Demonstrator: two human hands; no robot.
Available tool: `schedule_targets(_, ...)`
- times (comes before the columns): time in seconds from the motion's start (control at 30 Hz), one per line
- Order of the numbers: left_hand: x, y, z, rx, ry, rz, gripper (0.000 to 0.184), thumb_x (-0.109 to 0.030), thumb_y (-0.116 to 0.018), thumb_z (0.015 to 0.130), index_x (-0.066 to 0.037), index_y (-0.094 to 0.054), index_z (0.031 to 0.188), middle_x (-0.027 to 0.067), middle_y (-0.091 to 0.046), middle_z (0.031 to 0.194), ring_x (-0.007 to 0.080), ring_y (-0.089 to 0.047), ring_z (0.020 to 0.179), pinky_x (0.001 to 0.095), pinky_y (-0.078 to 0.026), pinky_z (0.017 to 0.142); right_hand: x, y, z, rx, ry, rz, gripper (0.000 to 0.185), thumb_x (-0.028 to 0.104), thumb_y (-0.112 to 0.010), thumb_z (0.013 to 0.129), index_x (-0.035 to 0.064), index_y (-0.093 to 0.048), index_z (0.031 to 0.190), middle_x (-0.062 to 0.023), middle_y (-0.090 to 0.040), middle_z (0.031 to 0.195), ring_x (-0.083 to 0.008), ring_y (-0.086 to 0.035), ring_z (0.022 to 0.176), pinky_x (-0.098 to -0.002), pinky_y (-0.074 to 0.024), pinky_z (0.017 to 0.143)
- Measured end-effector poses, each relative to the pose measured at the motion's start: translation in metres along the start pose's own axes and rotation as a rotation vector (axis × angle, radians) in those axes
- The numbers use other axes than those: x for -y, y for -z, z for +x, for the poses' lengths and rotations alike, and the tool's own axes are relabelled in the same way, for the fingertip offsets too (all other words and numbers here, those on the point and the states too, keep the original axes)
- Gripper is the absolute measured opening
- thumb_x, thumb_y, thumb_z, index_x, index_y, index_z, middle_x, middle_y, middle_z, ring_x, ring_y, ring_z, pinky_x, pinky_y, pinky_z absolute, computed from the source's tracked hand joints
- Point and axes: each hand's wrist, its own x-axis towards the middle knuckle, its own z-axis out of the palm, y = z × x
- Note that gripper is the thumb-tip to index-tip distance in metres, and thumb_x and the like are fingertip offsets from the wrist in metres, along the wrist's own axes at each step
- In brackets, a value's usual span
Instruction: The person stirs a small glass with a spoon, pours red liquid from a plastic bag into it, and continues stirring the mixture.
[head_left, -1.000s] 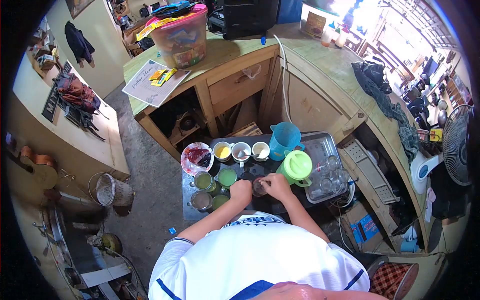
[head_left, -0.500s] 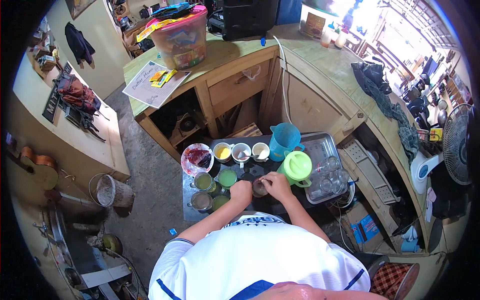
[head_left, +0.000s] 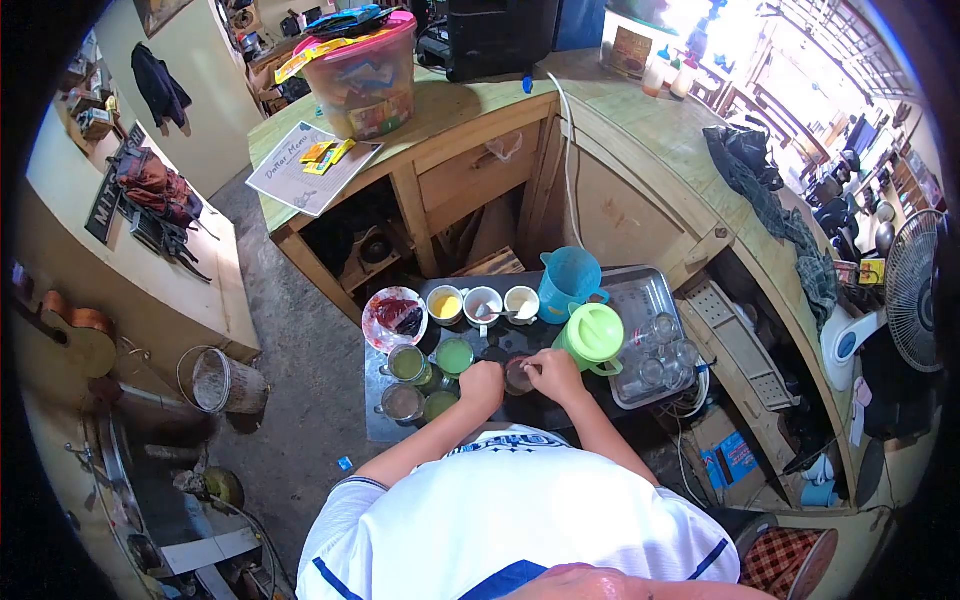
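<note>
Both hands meet at a glass mug (head_left: pixel 517 376) of brownish drink near the tray table's front. My left hand (head_left: pixel 482 386) is closed at the mug's left side, where its handle seems to be. Over the rim, my right hand (head_left: pixel 553 373) pinches something thin that I cannot make out clearly. Left of my hands stand mugs of green drink (head_left: pixel 455 355), another green one (head_left: pixel 408 362) and a brownish one (head_left: pixel 403 402). Behind them are a plate of dark red packets (head_left: pixel 397 318), a cup of yellow stuff (head_left: pixel 445 304) and two white cups with spoons (head_left: pixel 482 304).
A blue jug (head_left: pixel 570 280) and a green lidded pitcher (head_left: pixel 594 335) stand behind my right hand. Upturned glasses (head_left: pixel 665 355) lie in a metal tray (head_left: pixel 640 287). A wooden counter (head_left: pixel 470 105) curves around the back, bearing a pink-rimmed tub (head_left: pixel 360 80). A fan (head_left: pixel 912 290) stands far right.
Very little differs. My right hand has shifted slightly downward at the mug's rim; my left hand stays in place.
</note>
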Motion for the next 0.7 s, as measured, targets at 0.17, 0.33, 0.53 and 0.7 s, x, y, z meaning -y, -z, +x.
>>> schedule_targets(0.17,0.001,-0.003,0.001,-0.002,-0.015,0.004,0.01,-0.009,-0.063,0.076,-0.007,-0.073,0.074,0.0145,-0.069,0.075,0.0276,-0.07,0.071,0.0368,-0.057,0.06,0.003,-0.001,-0.001,-0.022,-0.016,0.036,0.013,0.017,-0.067,0.075,0.0074,-0.074,0.081,-0.0149,-0.067,0.081,-0.0324,-0.064,0.076,-0.0412,-0.0514,0.071)
schedule_targets(0.33,0.0,0.0,0.001,0.019,0.0,0.003,0.01,-0.009,-0.063,0.076,-0.007,-0.073,0.076,0.0149,-0.069,0.076,0.028,-0.07,0.071,0.0371,-0.057,0.06,0.004,0.001,-0.001,0.026,-0.036,0.058,0.012,0.016,-0.067,0.076,0.0085,-0.074,0.081,-0.014,-0.067,0.082,-0.0315,-0.064,0.077,-0.0405,-0.0514,0.071)
schedule_targets(0.53,-0.001,0.005,-0.001,0.031,-0.005,-0.003,0.01,-0.008,-0.063,0.076,-0.006,-0.072,0.076,0.0153,-0.069,0.076,0.0284,-0.07,0.072,0.0379,-0.056,0.06,0.003,0.001,0.0,0.008,0.008,0.082,0.012,0.012,-0.067,0.075,0.0057,-0.073,0.083,-0.0149,-0.067,0.078,-0.0309,-0.064,0.071,-0.038,-0.0513,0.066)
schedule_targets(0.7,0.0,-0.001,0.0,0.005,-0.008,-0.012,0.01,-0.008,-0.063,0.075,-0.006,-0.072,0.075,0.0154,-0.069,0.075,0.0288,-0.07,0.072,0.0383,-0.056,0.06,-0.002,-0.001,-0.002,0.074,0.008,0.008,0.012,0.012,-0.065,0.076,0.0082,-0.073,0.082,-0.0136,-0.066,0.08,-0.031,-0.063,0.074,-0.0406,-0.0512,0.067)
